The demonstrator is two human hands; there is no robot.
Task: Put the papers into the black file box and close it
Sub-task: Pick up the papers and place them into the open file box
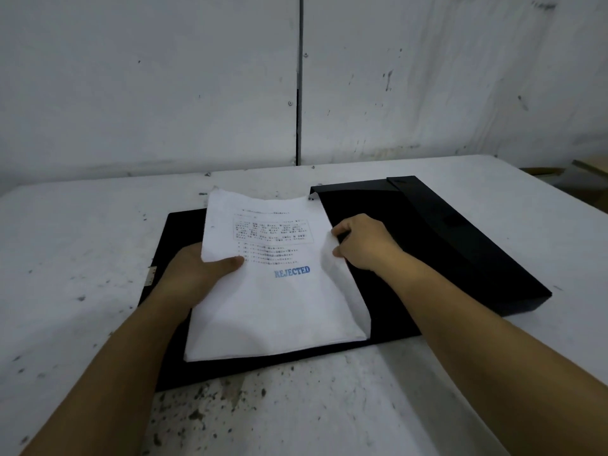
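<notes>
We see a black file box (427, 245) lying open and flat on a dirty white worktop (65, 241). The papers (273, 291) are a white stack over the left half of the box, with the far end lifted a bit. The top sheet has small print and a blue stamp (292, 271) that says REJECTED. Our left hand (197, 274) has its grip pinching the left edge of the papers, thumb on top and fingers under. Our right hand (365, 243) has its grip pinching the right edge of the papers, with fingers curled in. The right half of the box has a raised side wall. A grey wall (148, 77) stands behind the worktop.
</notes>
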